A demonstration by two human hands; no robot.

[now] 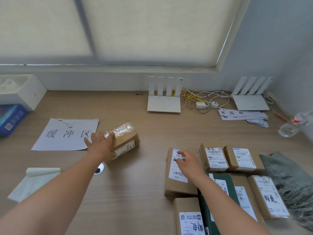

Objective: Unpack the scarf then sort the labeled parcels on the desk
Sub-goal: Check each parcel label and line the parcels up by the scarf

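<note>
Head view shows a wooden desk (pixel 135 184) set against a window with drawn blinds. Our left hand (pixel 101 146) lies with fingers spread against the left end of a small cardboard parcel (pixel 124 141), whose top is covered in glossy clear tape; we cannot tell whether the hand grips the parcel or only presses on it. This parcel stands just right of a white paper sheet (pixel 66 134) bearing the large handwritten characters "缓冲区", with a torn top edge. Our right hand (pixel 188 160) rests on the shipping label of a long cardboard parcel (pixel 177 180), fingers curled at the barcode; whether they pinch the label cannot be determined. Handwritten digits beginning "0459" are legible lower on that label. To the right, two small labeled parcels (pixel 215 158) stand side by side, the left one marked with handwritten characters we cannot read with certainty. Nearer to us lie a dark green box (pixel 218 192) and further brown parcels; one (pixel 269 197) carries large handwritten characters. At the right edge lies a dark patterned fabric, possibly the scarf (pixel 291 180), touching the parcels. At the desk's rear stand two white routers (pixel 163 100), cables, and paper strips (pixel 243 116) bearing handwritten characters. A blue box (pixel 10 119) sits at far left.
</note>
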